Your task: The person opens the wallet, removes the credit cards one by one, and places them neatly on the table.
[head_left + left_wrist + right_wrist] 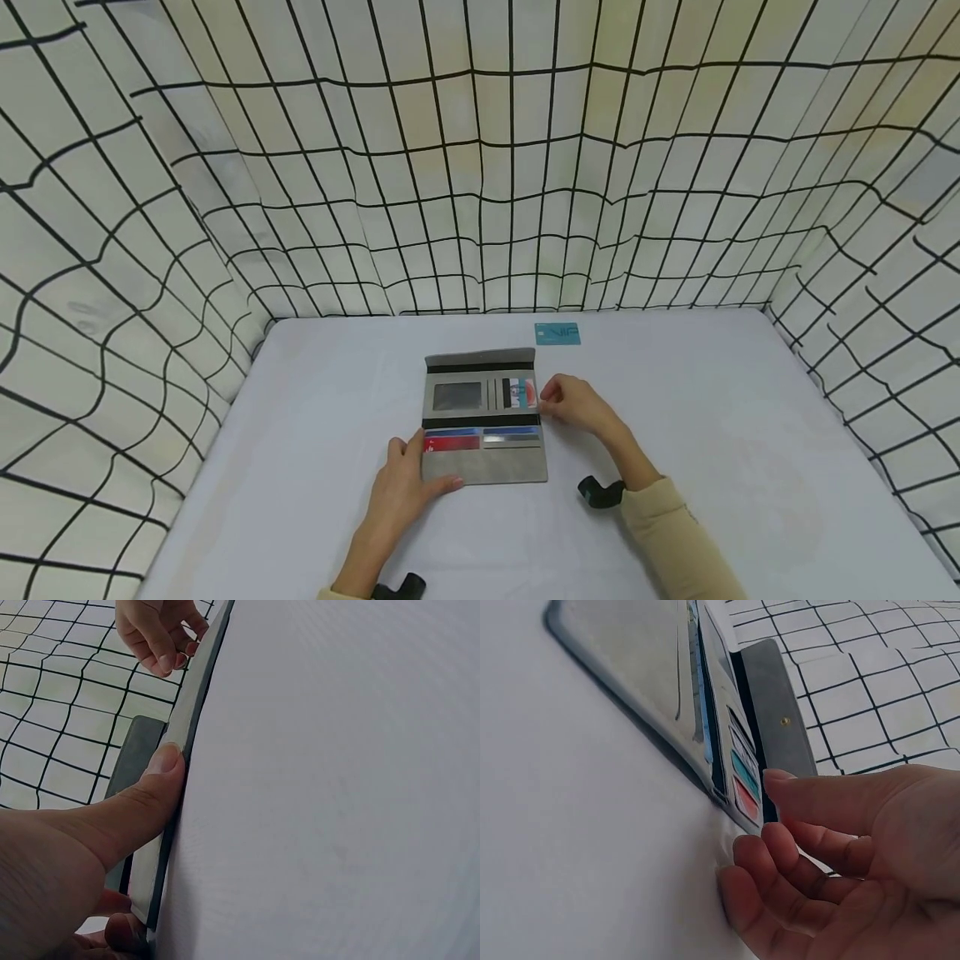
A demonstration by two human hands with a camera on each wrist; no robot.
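A grey wallet [487,467] lies unfolded on the white table, with its flap at the far side. Colourful cards [519,393] show in its upper right slots; a red card [452,443] and blue-edged cards fill the lower pockets. At the near left corner my left hand [405,483] holds the wallet, thumb along the near edge and fingers at the left side. My right hand [577,404] is at the wallet's right edge, its fingers loosely bent with fingertips right by the card slots. In the right wrist view, nothing shows between thumb and fingers of this hand [855,855].
Beyond the wallet, a teal card [557,334] marked VIP lies flat on the white table [337,375]. White walls with a black grid [510,167] surround the table's back and sides. Black wrist devices [600,492] sit by both wrists.
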